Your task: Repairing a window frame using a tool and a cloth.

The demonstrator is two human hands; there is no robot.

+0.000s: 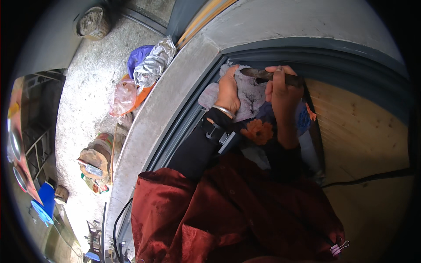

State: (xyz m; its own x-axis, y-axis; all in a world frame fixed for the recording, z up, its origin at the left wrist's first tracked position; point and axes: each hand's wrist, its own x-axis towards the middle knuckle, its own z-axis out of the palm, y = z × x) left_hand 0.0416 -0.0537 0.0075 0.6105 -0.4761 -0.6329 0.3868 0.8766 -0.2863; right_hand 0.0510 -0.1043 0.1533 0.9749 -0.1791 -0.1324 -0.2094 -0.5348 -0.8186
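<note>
My left hand (229, 92), with a silver bangle at the wrist, grips a greyish-white cloth (250, 98) with dark smudges beside the dark grey frame. Its fingertips are partly hidden in the folds. My right hand (284, 90) is closed round a dark, worn, stick-like piece (258, 75), whose kind I cannot make out. The far end of that piece lies against the cloth, near my left fingers. Under my forearms is a dark fabric with orange flowers (258, 131).
Dark grey frame rails (175, 125) run along a pale ledge (144, 114) on the left. Beyond it, bundled plastic bags (151, 65), a bucket (93, 23) and a wooden stump (95, 160) stand on the bright ground. A wooden board (364, 127) lies right, crossed by a black cable (372, 177).
</note>
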